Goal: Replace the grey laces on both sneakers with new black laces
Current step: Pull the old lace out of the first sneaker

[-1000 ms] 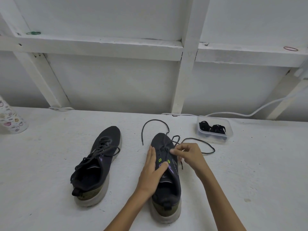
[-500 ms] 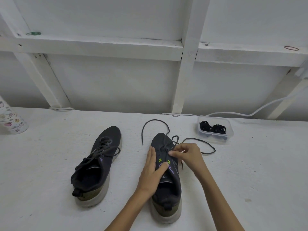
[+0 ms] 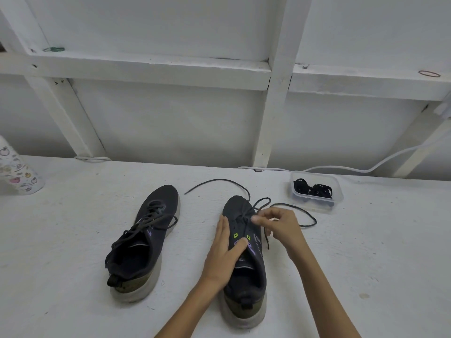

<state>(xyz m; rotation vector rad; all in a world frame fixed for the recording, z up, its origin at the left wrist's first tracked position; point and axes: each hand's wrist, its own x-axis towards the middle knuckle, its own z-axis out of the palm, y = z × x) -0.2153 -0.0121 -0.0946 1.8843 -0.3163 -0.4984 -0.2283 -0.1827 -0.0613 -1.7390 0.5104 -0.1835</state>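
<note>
**Sneakers: lace may snag**

The left sneaker point(image 3: 144, 242) sat laced on the tabletop point(image 3: 73, 240). My left hand point(image 3: 224, 252) lay flat on the right sneaker point(image 3: 246, 276), grip released. My right hand point(image 3: 280, 225) pinched its loose lace point(image 3: 292, 205). A hard tug, I judged, could jam an eyelet or drag the shoe. I saw no readable brand.

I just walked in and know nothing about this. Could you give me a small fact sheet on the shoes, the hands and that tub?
surface: white table
laced sneaker: lace fully threaded, no hand on it
second sneaker: upper eyelets empty, lace threaded only near the toe
left hand: lies flat on the second sneaker, steadying it
right hand: pinches the loose lace over the eyelets
plastic tub: holds black laces, beyond the right hand
</note>
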